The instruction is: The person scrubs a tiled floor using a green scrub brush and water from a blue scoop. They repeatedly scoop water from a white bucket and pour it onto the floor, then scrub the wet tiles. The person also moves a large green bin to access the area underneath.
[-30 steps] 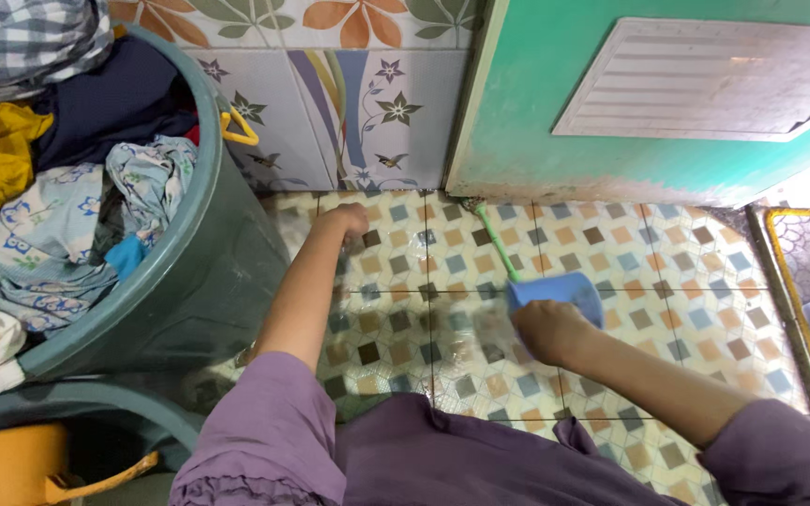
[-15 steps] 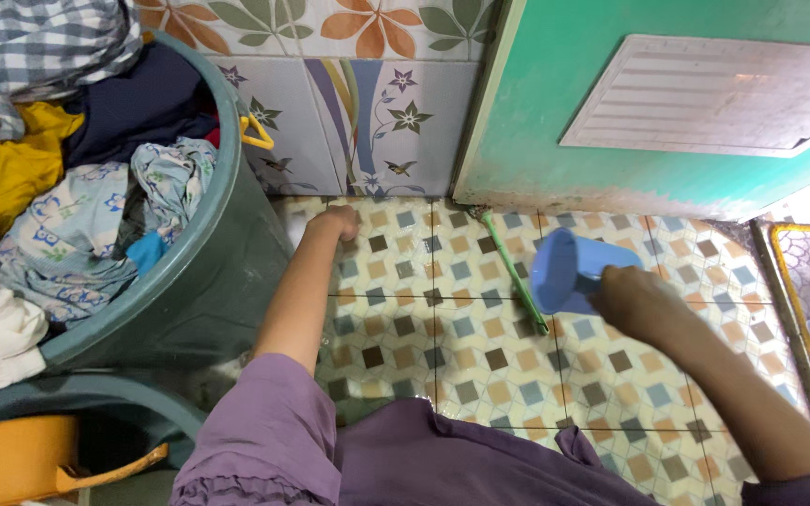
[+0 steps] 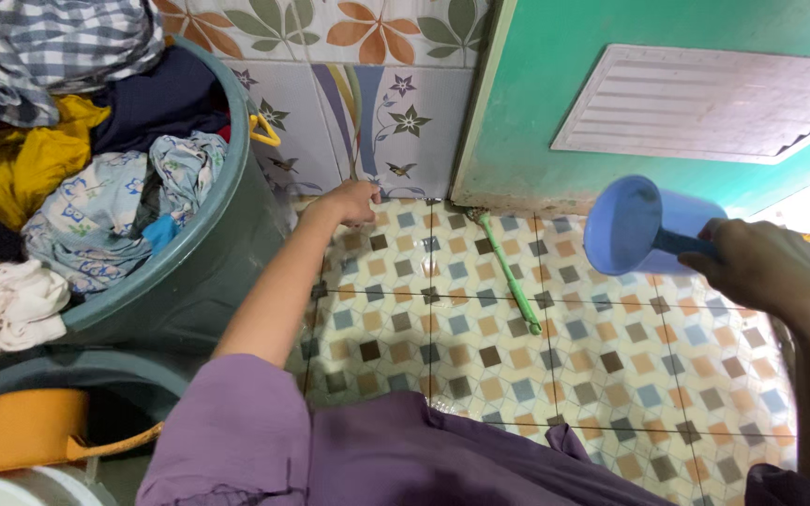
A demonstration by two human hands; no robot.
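My right hand (image 3: 766,267) grips the handle of a blue plastic scoop (image 3: 635,225), held tipped on its side above the patterned floor tiles (image 3: 480,328), its mouth facing left. My left hand (image 3: 349,201) is a loose fist resting on the wet floor by the base of the flowered wall, close to the big grey-green tub (image 3: 203,253). A green toothbrush (image 3: 508,272) lies on the tiles between my two hands, touched by neither.
The tub on the left is piled with mixed clothes (image 3: 77,178). A second tub (image 3: 77,384) with an orange pail (image 3: 39,426) stands at the lower left. A green door (image 3: 667,94) with a vent closes off the far right.
My right hand has lifted the blue scoop from low over the tiles up and to the right. My left hand stayed by the wall. The view shifted slightly.
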